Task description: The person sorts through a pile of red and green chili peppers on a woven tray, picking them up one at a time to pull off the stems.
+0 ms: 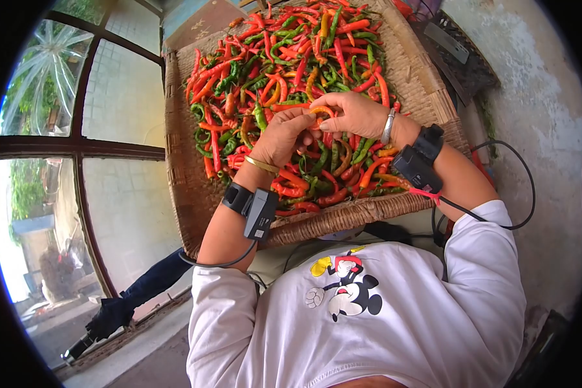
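Note:
A big woven basket tray (187, 194) holds a heap of red, orange and green chili peppers (291, 58). Above the heap my left hand (281, 136) and my right hand (355, 115) meet, both pinching one orange chili pepper (321, 110) between their fingertips. My left wrist carries a gold bangle and a black strapped device with a cable. My right wrist has a silver bangle and a similar black device.
A window with a dark frame (77, 145) fills the left side. A closed dark umbrella (119, 307) leans below the tray. A rough plaster wall (537, 129) stands at the right. A dark metal object (456, 52) lies beyond the tray's right edge.

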Tool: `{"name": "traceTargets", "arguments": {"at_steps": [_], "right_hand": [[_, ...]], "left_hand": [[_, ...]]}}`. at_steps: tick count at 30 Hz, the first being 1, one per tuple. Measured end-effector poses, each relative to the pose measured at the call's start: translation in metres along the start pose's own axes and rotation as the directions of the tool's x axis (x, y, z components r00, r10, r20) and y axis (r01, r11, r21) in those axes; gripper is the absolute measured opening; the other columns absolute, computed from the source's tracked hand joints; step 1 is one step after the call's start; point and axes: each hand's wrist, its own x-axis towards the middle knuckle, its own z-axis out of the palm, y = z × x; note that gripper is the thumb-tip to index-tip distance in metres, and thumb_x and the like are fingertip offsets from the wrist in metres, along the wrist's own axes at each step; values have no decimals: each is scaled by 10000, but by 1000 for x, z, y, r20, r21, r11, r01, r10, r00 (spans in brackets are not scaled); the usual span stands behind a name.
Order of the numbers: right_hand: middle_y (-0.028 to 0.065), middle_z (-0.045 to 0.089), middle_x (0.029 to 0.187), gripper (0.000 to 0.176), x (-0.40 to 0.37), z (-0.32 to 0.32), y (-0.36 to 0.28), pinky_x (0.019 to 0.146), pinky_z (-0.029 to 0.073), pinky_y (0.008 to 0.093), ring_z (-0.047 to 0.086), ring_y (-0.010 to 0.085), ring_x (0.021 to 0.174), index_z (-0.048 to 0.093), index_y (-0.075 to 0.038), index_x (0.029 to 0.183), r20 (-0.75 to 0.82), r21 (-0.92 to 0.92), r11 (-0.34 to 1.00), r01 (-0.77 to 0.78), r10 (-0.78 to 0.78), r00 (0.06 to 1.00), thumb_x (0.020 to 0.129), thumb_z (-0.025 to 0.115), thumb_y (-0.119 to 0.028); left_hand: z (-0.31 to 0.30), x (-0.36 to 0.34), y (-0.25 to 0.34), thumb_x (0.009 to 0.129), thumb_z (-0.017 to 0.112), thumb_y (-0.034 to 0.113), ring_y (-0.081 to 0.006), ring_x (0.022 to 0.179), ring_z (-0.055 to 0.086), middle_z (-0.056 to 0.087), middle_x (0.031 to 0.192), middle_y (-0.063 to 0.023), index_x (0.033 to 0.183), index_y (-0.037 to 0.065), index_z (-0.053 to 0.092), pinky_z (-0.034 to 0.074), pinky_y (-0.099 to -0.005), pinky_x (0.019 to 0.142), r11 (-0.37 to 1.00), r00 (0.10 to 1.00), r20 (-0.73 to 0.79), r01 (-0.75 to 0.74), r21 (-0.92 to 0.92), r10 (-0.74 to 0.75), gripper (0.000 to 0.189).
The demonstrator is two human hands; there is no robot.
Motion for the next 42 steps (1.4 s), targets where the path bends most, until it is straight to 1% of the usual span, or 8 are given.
{"name": "traceTargets", "arguments": {"at_steps": [9, 14, 17, 20, 24, 28, 30, 42], "right_hand": [[0, 582, 695, 140, -3, -7, -9, 440, 424, 191, 548, 50, 515, 578, -13, 857, 5, 10, 978, -208, 208, 978, 845, 539, -147], [36, 590, 747, 292, -4, -10, -4, 373, 397, 150, 564, 50, 521, 565, -14, 916, 56, 651, 750, -116, 106, 993, 886, 487, -293], [40, 584, 755, 347, 0, -16, 6, 372, 395, 149, 565, 55, 521, 554, -4, 947, -74, 570, 812, -122, 199, 977, 891, 468, -335], [22, 578, 729, 297, 4, -15, 9, 411, 413, 168, 560, 48, 545, 569, -13, 926, -61, 302, 932, -203, 231, 971, 879, 493, -297], [72, 611, 782, 234, 3, -1, 9, 669, 460, 335, 590, 207, 753, 617, -43, 866, 54, -521, 854, 17, 13, 998, 760, 606, -250], [123, 615, 905, 294, -3, 15, 9, 770, 450, 388, 574, 293, 890, 608, -68, 937, 210, -777, 626, 63, 164, 964, 694, 646, -230], [144, 594, 965, 395, -2, 15, 7, 816, 442, 391, 552, 296, 958, 559, -75, 1031, 261, -792, 610, 37, 282, 923, 673, 674, -193], [151, 607, 867, 224, 3, 28, 20, 759, 450, 398, 575, 311, 866, 606, -66, 898, 119, -728, 682, -76, 235, 965, 677, 577, -97]], "left_hand": [[1, -3, 4, 867, 508, 138, -48, 554, 480, 564, 742, -4, 945, 34, 568, 410, -179, 471, 998, 999, -40, 10, -55, -13, 143], [-9, -5, 11, 893, 473, 162, -48, 567, 500, 571, 776, -7, 991, 35, 558, 424, -179, 459, 972, 991, 129, 50, -231, -20, 181], [-40, 7, 19, 900, 463, 189, -59, 630, 527, 588, 854, -50, 931, 39, 537, 442, -185, 516, 859, 985, -10, -155, -489, 172, 170], [-47, 5, 34, 902, 461, 226, -82, 682, 559, 594, 937, -78, 979, 26, 530, 454, -193, 541, 714, 866, -439, -464, -525, 240, 224], [-32, 1, 29, 902, 453, 276, -115, 708, 580, 606, 934, -76, 1014, -1, 528, 477, -226, 572, 942, 864, -426, -329, -73, 268, 309], [1, 3, 1, 859, 500, 222, -180, 687, 603, 628, 810, -93, 947, 3, 572, 489, -305, 590, 806, 968, -105, -126, 579, 227, 247], [7, 4, -11, 757, 590, 181, -266, 688, 596, 622, 769, -118, 944, 57, 594, 473, -349, 620, 16, 895, 276, -300, 954, 352, 225], [2, 1, -14, 688, 655, 232, -311, 719, 582, 606, 751, -136, 846, 49, 584, 458, -397, 647, -144, 980, 195, -187, 972, 46, 251]]}}
